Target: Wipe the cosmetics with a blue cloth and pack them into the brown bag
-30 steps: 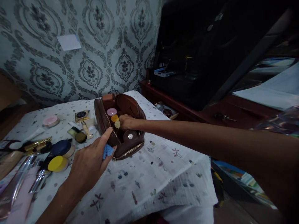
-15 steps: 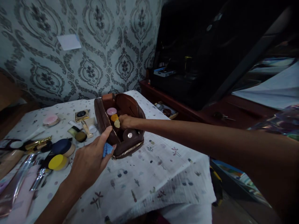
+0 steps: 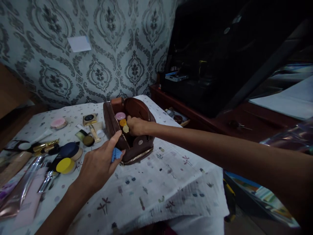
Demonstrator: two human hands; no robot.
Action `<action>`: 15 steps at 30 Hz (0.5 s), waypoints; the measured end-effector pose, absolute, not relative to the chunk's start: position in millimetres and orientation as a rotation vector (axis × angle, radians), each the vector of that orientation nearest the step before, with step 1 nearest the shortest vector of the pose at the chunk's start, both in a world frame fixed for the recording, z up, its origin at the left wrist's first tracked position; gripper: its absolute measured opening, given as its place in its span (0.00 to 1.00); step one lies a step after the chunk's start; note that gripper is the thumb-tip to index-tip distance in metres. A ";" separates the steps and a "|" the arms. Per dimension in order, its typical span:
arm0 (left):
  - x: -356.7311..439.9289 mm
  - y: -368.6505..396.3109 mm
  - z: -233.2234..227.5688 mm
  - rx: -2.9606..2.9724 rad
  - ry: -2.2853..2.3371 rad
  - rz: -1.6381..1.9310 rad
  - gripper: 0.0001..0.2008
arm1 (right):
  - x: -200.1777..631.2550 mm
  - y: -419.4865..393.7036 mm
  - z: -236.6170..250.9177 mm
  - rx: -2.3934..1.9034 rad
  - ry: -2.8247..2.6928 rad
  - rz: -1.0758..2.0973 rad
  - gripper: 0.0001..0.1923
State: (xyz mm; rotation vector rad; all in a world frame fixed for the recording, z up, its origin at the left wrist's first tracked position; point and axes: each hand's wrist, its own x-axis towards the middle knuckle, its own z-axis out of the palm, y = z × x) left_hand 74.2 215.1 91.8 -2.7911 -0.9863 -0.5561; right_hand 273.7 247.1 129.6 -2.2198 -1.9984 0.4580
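Note:
On the table stands an unzipped brown leather bag (image 3: 137, 156) with a gold zipper. My left hand (image 3: 99, 163) is at its near left side, with the index finger along the zipped rim. A crumpled light blue cloth (image 3: 116, 154) is pinched between the thumb and fingers. My right hand (image 3: 137, 126) reaches inside the bag, fingers curled downward and their tips hidden. Close to those fingers are a pink round container (image 3: 120, 116), an orange round item (image 3: 123, 122) and a pale yellow piece (image 3: 125, 128).
Left of the bag lie several cosmetics, among them a yellow-capped jar (image 3: 65, 165), a dark blue-lidded jar (image 3: 69, 150), a pink compact (image 3: 58, 123) and a pink tube (image 3: 31, 199). A patterned white cloth (image 3: 151, 182) covers the table. A large black screen (image 3: 215, 65) stands at right.
The view has turned slightly left, so everything sits further right. The right hand stays inside the bag, its wrist a little higher. The left hand keeps its hold on the blue cloth.

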 end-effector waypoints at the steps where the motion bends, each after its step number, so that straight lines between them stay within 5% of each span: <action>1: 74.2 215.2 92.0 -2.789 -0.995 -0.554 0.26 | 274.2 240.3 135.5 -2.188 -2.042 0.429 0.19; 4: 74.5 216.1 91.5 -2.790 -1.012 -0.542 0.27 | 277.1 213.0 154.0 -2.040 -2.250 0.318 0.10; 15: 75.1 218.0 86.5 -2.754 -0.963 -0.638 0.27 | 293.8 160.7 160.6 -1.759 -2.417 0.547 0.19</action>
